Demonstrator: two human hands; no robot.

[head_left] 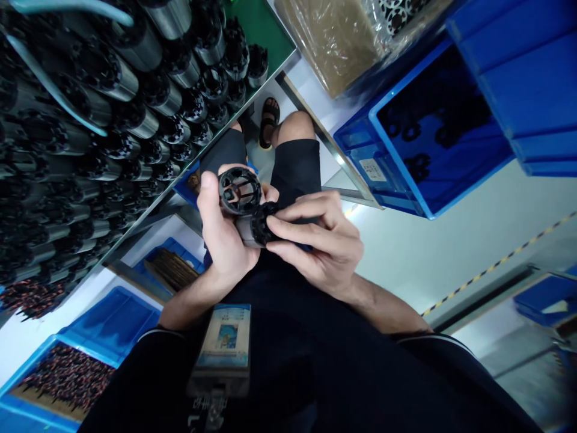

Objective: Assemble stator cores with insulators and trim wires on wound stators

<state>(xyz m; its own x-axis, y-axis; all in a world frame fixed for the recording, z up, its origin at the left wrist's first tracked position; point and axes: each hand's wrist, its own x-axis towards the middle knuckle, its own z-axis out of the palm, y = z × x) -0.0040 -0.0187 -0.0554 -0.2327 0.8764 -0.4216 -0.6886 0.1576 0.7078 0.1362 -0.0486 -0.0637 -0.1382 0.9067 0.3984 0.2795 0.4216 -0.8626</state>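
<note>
My left hand (219, 237) is closed around two motor stators, held side by side above my lap. The upper stator (249, 199) has its open end toward me, with a black slotted ring around the rim and ribs inside. Below it, the second stator (246, 231) lies on its side, its grey metal body partly covered by my palm. A black plastic end ring (262, 225) sits at its right end. My right hand (327, 240) pinches this ring with thumb and fingertips; whether the ring is fully seated cannot be made out.
Rows of similar stators (153, 123) fill the green-topped table (265, 27) on the left. To the right, a blue bin (401, 189) holds black rings. A plastic-wrapped carton (331, 45) stands beyond it. Lower left, a blue box (49, 346) contains many small dark-and-copper parts.
</note>
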